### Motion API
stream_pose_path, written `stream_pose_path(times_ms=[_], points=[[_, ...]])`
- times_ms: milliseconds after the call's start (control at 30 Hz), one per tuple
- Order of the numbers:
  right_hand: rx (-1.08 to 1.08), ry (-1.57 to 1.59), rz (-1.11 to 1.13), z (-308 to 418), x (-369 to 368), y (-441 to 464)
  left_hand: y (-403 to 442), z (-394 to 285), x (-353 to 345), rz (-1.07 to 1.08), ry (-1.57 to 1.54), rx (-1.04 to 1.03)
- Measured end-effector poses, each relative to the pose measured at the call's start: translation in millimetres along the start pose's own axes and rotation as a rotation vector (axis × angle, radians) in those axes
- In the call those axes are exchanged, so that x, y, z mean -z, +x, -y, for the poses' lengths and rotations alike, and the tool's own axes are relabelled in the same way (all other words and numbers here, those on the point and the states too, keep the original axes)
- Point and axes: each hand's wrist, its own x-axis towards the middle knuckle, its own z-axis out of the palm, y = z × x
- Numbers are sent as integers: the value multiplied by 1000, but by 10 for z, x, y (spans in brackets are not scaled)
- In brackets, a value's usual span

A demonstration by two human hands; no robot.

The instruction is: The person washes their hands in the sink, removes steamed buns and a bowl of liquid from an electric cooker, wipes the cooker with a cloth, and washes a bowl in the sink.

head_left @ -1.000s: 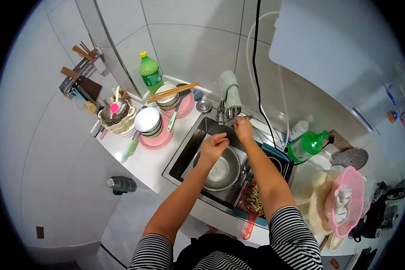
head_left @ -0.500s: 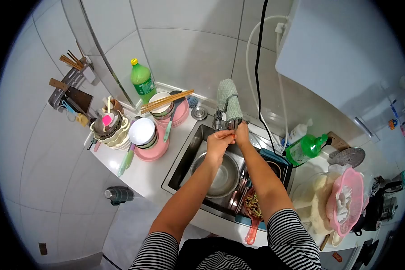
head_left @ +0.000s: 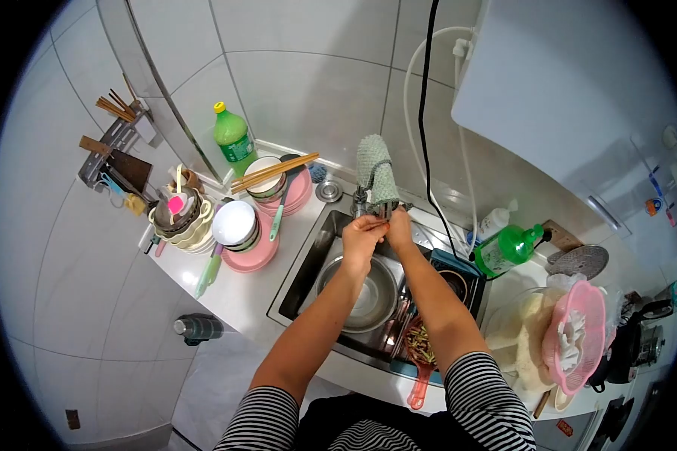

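My left hand [head_left: 362, 234] and my right hand [head_left: 399, 229] meet just below the faucet [head_left: 359, 204], over the back of the sink [head_left: 296, 284]. Both have closed fingers with the tips close together. A tiny reddish spot shows at the left fingertips; whatever they pinch is too small to name. A pale green cloth [head_left: 374, 167] is draped over the faucet, directly above the hands. Beneath my forearms a round metal bowl [head_left: 374, 299] sits in the basin. Right of it lies a red-handled strainer [head_left: 420, 379] with food scraps in it.
Left of the sink stand pink plates [head_left: 257, 259], white bowls [head_left: 233, 222], chopsticks [head_left: 274, 173] and a green bottle [head_left: 234, 141]. To the right are a green pump bottle [head_left: 508, 249] and a pink basket [head_left: 555, 338]. A black cable [head_left: 424, 113] hangs behind the sink.
The view has shifted slightly. Both hands stay together under the faucet, with the left fingers moved a little; the bowl and dishes rest where they were.
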Motion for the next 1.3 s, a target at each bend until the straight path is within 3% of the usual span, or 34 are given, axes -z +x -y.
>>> stream_pose_path(times_ms=[100,200,300,367,400,467,500,533,600,667,700,767,800,833,867,900,933,967,1000,1033,1067,1100,1200,1267,1300], points=[[36,-79,-21,75,73,-34,10,6,15,28,27,3],[-62,-96,69,125,196,0,43,27,17,50,36,-4],[51,-164,55,321,419,-48,18,-5,15,6,126,0],[-313,302,88,591,642,-113,38,-37,101,-20,250,11],[-313,298,88,604,659,-153,55,-27,177,-47,379,27],[-325,724,220,622,691,-212,191,227,416,-27,361,32],[-264,816,227,706,722,-231,219,319,489,-59,437,-133],[-266,816,225,750,781,-231,255,398,568,-92,511,-300],[-358,661,413,798,876,-205,129,221,521,-88,659,-285],[-332,738,462,810,899,-232,63,116,469,-24,638,-32],[-305,815,511,816,912,-232,133,242,516,-24,637,-35],[-263,811,536,800,974,-217,256,511,566,54,663,-406],[-222,806,563,774,1012,-210,271,555,543,54,661,-406],[-443,760,532,722,1054,-185,291,600,519,154,548,-293],[-442,759,537,593,1000,-178,261,565,470,251,436,-179],[-328,647,420,381,857,-172,165,450,387,193,468,-42],[-213,535,303,184,721,-163,166,447,361,188,466,-42],[-74,456,267,63,620,-179,172,444,352,250,541,27],[-66,465,279,39,606,-182,189,450,366,303,616,97],[-98,306,309,38,564,-166,183,509,404,352,698,-31],[-114,151,343,49,482,-126,97,544,434,319,1011,-375],[-128,114,346,2,382,-93,26,477,428,312,1078,-158],[-173,-54,303,-264,66,-1,-106,351,541,285,1213,59],[-119,4,231,-568,-187,30,-155,267,651,299,1251,117],[-192,105,200,-655,-274,42,-174,226,686,337,1284,178]])
